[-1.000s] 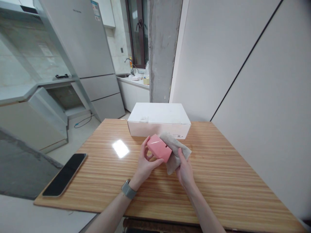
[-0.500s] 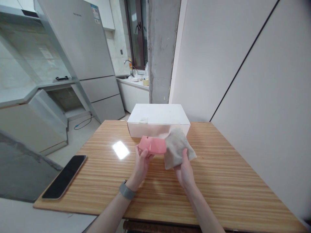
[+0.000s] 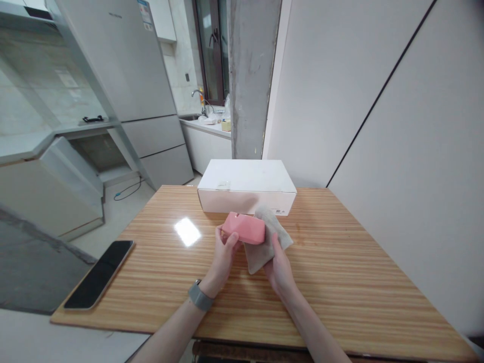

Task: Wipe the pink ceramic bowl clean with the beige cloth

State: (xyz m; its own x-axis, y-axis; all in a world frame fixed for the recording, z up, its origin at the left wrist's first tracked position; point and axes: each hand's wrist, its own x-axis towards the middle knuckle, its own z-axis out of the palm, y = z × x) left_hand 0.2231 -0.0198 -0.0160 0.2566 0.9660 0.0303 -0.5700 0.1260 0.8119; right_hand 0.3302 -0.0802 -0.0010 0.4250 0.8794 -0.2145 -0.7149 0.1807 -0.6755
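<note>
A small pink case [image 3: 245,228], smooth and faceted, is gripped at its left end by my left hand [image 3: 226,252], with the thumb along its lower edge. My right hand [image 3: 279,264] is closed on a grey-beige cloth [image 3: 260,252], thumb on top and the other fingers beneath it. The cloth lies behind and against the right end of the case. Both things are held above the wooden table [image 3: 340,282], in front of a white box [image 3: 247,176]. A grey watch band circles my left wrist.
A black-screened phone [image 3: 100,275] rests at the table's left edge. The closed white box stands at the far edge, near a grey pillar [image 3: 251,80]. A white wall [image 3: 397,126] runs along the right side. A fridge [image 3: 128,75] and a sink counter are beyond.
My right hand has moved left and slightly down, bringing the cloth round the right end of the pink case. My left hand has tilted the case and shifted it slightly right.
</note>
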